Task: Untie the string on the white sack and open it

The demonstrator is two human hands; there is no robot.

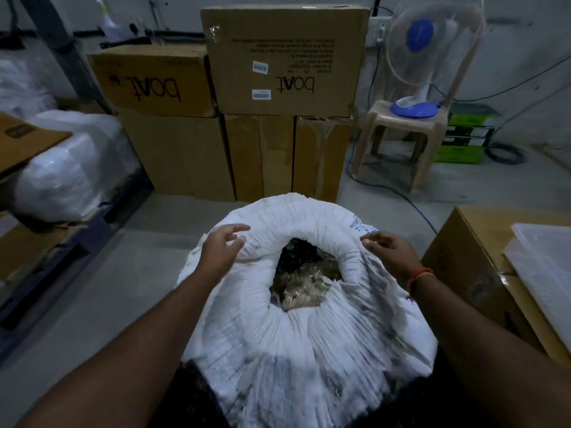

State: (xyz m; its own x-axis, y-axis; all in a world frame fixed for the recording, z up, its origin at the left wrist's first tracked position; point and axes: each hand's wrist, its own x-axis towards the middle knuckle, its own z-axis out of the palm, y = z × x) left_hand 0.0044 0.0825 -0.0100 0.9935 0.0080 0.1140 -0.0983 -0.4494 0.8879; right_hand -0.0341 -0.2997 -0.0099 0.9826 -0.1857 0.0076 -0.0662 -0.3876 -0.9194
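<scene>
White sack (309, 335) stood on the floor before stacked cardboard boxes (287, 61), its mouth rolled open over clear wrapped contents, left hand (223, 250) and right hand (390, 249) poised at its rim, fingers relaxed, gripping nothing.

Stacked cardboard boxes (234, 97) line a dim wall beside a fan (428, 54) on a plastic stool (401, 140).
</scene>
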